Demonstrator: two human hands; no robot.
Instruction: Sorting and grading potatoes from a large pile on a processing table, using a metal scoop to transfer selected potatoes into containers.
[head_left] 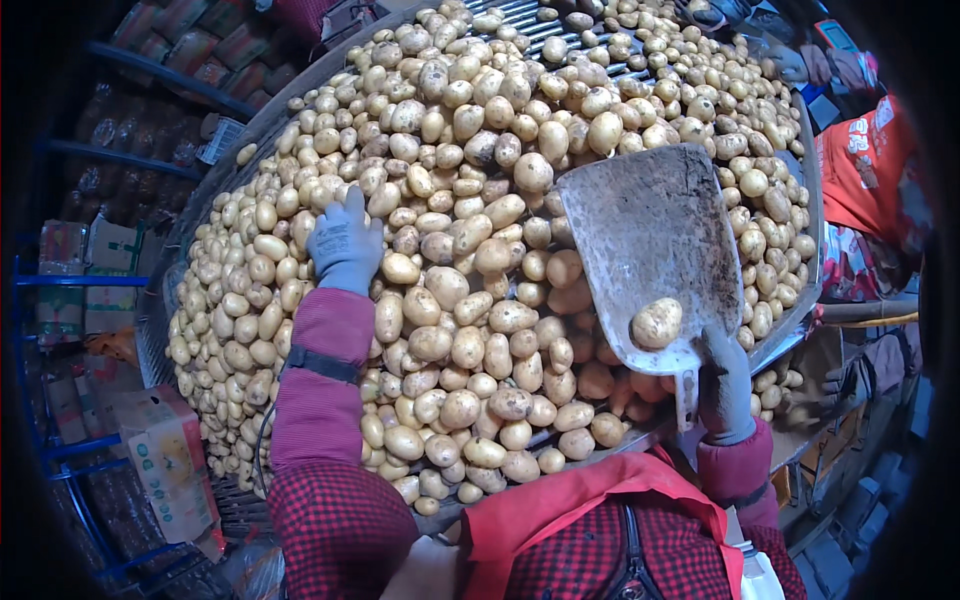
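Note:
A broad heap of potatoes (465, 235) spreads over a large slatted table in front of me. My left hand (345, 245), in a grey work glove, rests on the heap left of the middle. Its fingers stretch away from me, a little apart, touching potatoes and holding none that I can see. On the right, my gloved right hand (726, 390) is closed at the handle end of a wide, dirt-stained scoop (655, 225). One single potato (657, 323) lies in the scoop near its handle. The scoop lies over the potatoes, its wide edge pointing away from me.
Metal slats (530, 35) show at the far side of the table. At right, a co-worker's red garment (868, 165) and a gloved hand (850, 385) are close to the rim; more gloved hands are at far right. A cardboard box (168, 465) and blue racks stand left.

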